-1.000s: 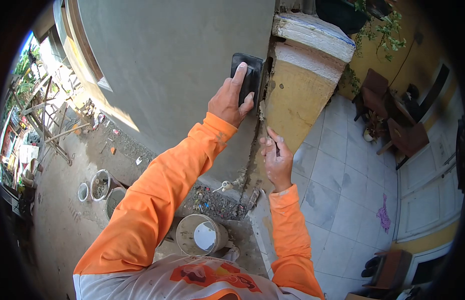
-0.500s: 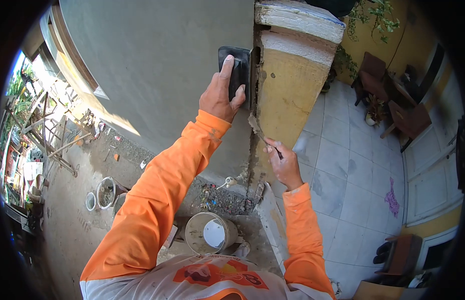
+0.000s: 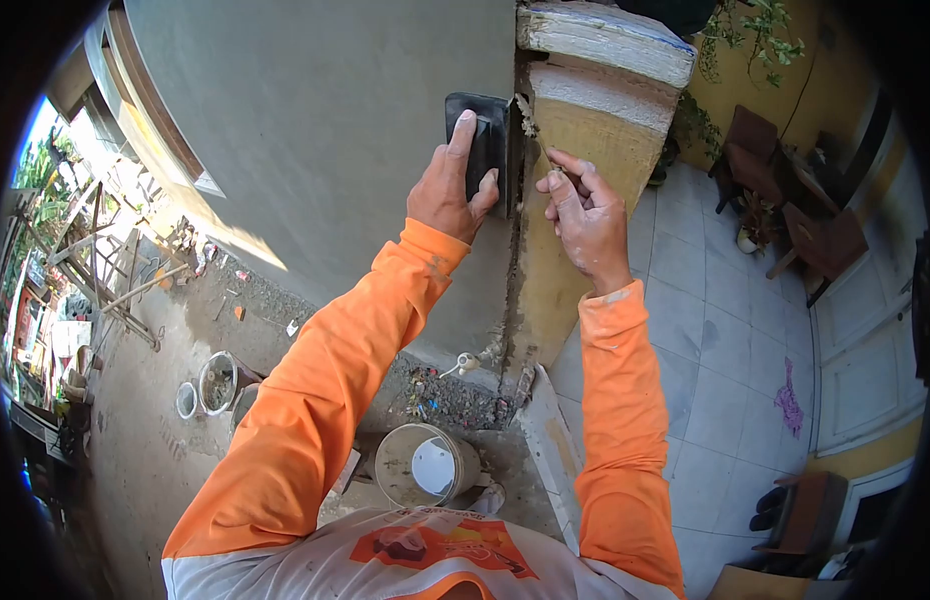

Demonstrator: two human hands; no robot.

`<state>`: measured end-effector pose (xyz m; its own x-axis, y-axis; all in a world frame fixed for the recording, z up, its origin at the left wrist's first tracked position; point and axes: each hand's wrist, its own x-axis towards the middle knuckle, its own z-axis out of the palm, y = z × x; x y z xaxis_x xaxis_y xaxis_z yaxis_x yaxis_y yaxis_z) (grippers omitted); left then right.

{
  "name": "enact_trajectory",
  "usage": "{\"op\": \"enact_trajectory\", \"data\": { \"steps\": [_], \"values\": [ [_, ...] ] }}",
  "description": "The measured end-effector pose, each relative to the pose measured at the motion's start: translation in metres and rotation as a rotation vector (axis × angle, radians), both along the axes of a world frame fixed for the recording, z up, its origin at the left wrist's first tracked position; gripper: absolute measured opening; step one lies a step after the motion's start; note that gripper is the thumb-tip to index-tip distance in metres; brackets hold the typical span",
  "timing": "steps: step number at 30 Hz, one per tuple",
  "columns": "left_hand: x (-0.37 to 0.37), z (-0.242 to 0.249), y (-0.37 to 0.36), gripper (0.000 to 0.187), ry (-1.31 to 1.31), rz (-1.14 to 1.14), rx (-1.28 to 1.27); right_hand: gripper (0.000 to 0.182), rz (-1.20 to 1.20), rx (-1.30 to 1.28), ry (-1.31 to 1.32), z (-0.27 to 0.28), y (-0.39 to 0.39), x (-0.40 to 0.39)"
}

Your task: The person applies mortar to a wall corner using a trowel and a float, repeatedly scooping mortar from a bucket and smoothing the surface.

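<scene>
My left hand (image 3: 445, 190) is closed around a black plastering float (image 3: 493, 125), index finger stretched along its back. The float lies against the grey plastered wall (image 3: 325, 130), close to the wall's right edge. Pinched in my right hand (image 3: 590, 225) is a small, narrow trowel (image 3: 528, 118) with grey mortar stuck to its blade; most of its handle is hidden by my fingers. Its tip points up at the gap between the grey wall and the yellow pillar (image 3: 585, 120), just right of the float.
A white tap (image 3: 463, 364) sticks out low on the wall. Below it stands a bucket (image 3: 393, 465), and more buckets (image 3: 221, 385) are at left. Rubble lines the wall's foot. Right of the pillar are a tiled floor (image 3: 675, 300), brown chairs (image 3: 750, 150) and a potted plant (image 3: 753, 225).
My right hand has moved up along the pillar edge, bringing the trowel from below the float to beside its top. My left hand and the float stay nearly in place.
</scene>
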<state>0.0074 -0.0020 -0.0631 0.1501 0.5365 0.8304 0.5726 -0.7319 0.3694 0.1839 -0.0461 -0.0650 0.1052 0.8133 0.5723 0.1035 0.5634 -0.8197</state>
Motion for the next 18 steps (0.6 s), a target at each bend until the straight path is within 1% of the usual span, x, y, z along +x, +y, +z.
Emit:
{"op": "enact_trajectory", "data": {
  "steps": [1, 3, 5, 6, 8, 12, 16, 17, 18],
  "values": [
    [0.000, -0.001, 0.001, 0.074, -0.002, 0.005, -0.004, 0.031, -0.034, 0.019, -0.030, -0.001, 0.002, -0.001],
    [0.001, -0.003, 0.005, 0.075, -0.007, -0.013, 0.126, 0.031, -0.067, 0.032, -0.057, -0.004, 0.006, -0.003],
    [0.001, -0.005, 0.007, 0.075, -0.007, -0.017, 0.139, 0.027, -0.151, 0.160, -0.114, -0.013, 0.011, -0.004],
    [0.001, -0.005, 0.007, 0.075, -0.008, -0.022, 0.159, 0.027, -0.149, 0.153, -0.112, -0.019, 0.010, -0.004],
    [0.001, -0.004, 0.004, 0.074, -0.008, -0.015, 0.121, 0.025, -0.119, 0.041, -0.120, -0.034, 0.002, -0.004],
    [0.000, -0.004, 0.003, 0.074, -0.010, -0.027, 0.068, 0.026, -0.099, -0.028, -0.136, -0.081, -0.012, 0.003],
    [0.001, -0.004, 0.004, 0.074, -0.008, -0.011, 0.089, 0.028, -0.023, -0.128, -0.187, -0.124, -0.032, 0.020],
    [0.001, -0.004, 0.003, 0.074, -0.011, -0.012, 0.078, 0.028, 0.007, -0.168, -0.189, -0.131, -0.036, 0.023],
    [0.001, -0.004, 0.003, 0.074, -0.016, -0.012, 0.069, 0.028, 0.005, -0.163, -0.191, -0.126, -0.041, 0.022]
  ]
}}
